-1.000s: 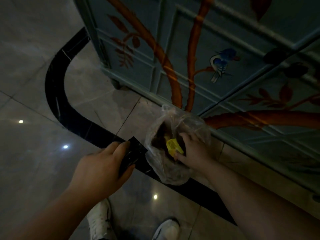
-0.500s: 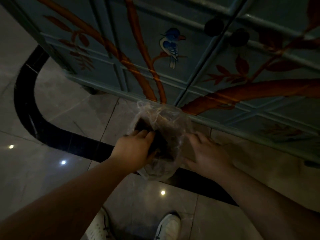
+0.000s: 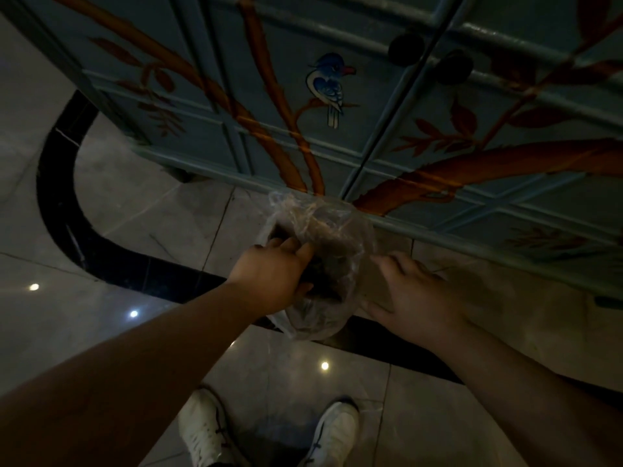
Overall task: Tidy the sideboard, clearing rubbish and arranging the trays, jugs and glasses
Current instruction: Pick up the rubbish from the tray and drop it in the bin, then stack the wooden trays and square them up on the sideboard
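A clear plastic rubbish bag (image 3: 332, 230) sits on the floor against the foot of the painted blue sideboard (image 3: 387, 136). Dark rubbish fills it. My left hand (image 3: 273, 278) reaches into the bag's mouth from the left, its fingers curled around a black wrapper (image 3: 320, 276) inside the bag. My right hand (image 3: 414, 294) rests at the bag's right side with its fingers spread, the fingertips touching the plastic. The sideboard's top is out of view.
The sideboard doors carry two dark round knobs (image 3: 406, 48) and a painted bird (image 3: 328, 85). A black curved band (image 3: 67, 230) runs through the glossy floor tiles. My white shoes (image 3: 205, 429) stand just behind the bag.
My left hand has carried the black wrapper from outside the bag into its mouth. My right hand has come out of the bag, leaving the yellow scrap inside, and now lies beside it.
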